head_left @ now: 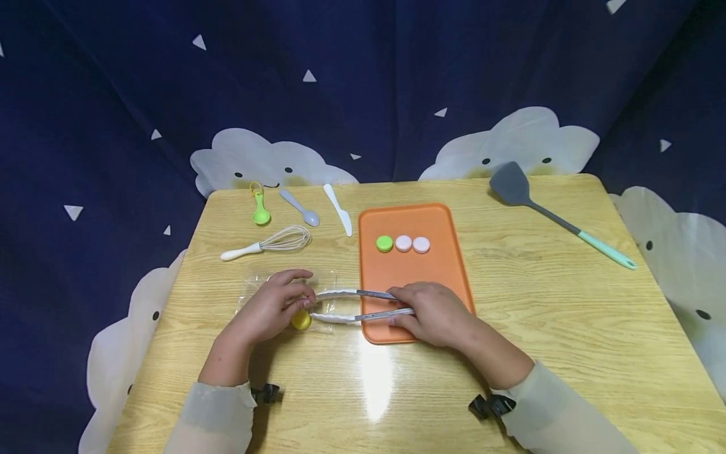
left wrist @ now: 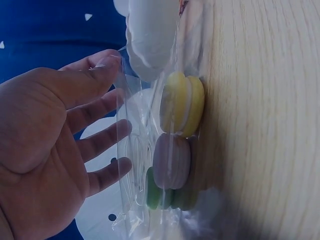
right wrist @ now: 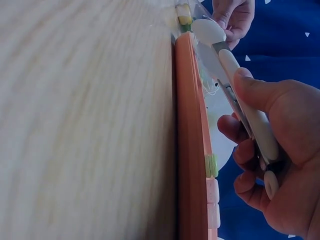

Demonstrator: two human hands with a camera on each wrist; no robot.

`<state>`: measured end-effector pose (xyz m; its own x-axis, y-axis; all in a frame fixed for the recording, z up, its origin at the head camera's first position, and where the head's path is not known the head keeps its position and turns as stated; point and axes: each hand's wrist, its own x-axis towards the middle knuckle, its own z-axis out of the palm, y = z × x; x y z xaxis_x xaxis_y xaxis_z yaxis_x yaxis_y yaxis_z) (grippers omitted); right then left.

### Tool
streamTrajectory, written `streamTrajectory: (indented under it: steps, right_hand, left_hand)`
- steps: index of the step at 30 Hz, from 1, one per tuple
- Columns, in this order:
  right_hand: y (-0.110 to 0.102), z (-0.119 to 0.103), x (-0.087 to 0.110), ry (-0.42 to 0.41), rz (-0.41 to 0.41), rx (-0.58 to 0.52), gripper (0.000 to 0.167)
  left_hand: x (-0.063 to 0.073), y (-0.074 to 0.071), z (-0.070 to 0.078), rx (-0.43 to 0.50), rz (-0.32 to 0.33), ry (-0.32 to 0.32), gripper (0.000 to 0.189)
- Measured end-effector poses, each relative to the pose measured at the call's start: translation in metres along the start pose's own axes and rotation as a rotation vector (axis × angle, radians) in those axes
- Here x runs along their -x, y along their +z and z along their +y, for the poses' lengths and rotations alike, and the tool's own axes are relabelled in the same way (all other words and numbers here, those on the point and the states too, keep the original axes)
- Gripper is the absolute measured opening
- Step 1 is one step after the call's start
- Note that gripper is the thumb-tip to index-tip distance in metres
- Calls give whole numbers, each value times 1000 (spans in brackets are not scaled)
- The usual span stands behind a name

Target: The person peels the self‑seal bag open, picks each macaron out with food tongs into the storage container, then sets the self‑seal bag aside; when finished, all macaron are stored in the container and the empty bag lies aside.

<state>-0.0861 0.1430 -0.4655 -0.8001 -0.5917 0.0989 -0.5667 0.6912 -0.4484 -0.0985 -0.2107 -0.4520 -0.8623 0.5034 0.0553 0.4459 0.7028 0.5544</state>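
Note:
My left hand [head_left: 275,302] pinches the upper edge of a clear plastic bag [left wrist: 140,207] between thumb and forefinger, the other fingers spread beside it. Inside the bag are a yellow macaron [left wrist: 184,105], a pale purple macaron [left wrist: 172,160] and green macaron [left wrist: 159,196], partly hidden. My right hand [head_left: 437,312] grips a pair of tongs [head_left: 374,294] by the handles over the orange tray. Their white tips stand apart, pointing left at the bag opening, close to the yellow macaron. From the wrist views I cannot tell whether the tips touch it.
An orange tray [head_left: 408,268] holds one green macaron [head_left: 384,244] and two pale pink macarons [head_left: 412,244]. Behind the bag lie a whisk [head_left: 266,244], a green measuring spoon [head_left: 261,214], a grey spoon [head_left: 303,211] and a white knife [head_left: 339,211]. A spatula [head_left: 553,214] lies at the right.

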Motion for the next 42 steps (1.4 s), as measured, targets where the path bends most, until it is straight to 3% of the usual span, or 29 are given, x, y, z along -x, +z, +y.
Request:
streamTrajectory:
  steps: [7, 26, 42]
  right_hand:
    - [-1, 5, -9, -59, -50, 23, 44]
    - [-2, 4, -26, -82, -128, 40, 51]
    - [2, 5, -37, -108, -167, 29, 37]
  left_hand:
    - [0, 0, 1, 4, -6, -1, 10]
    - [-1, 0, 0, -13, -17, 46, 7]
    - [-1, 0, 0, -4, -30, 52, 8]
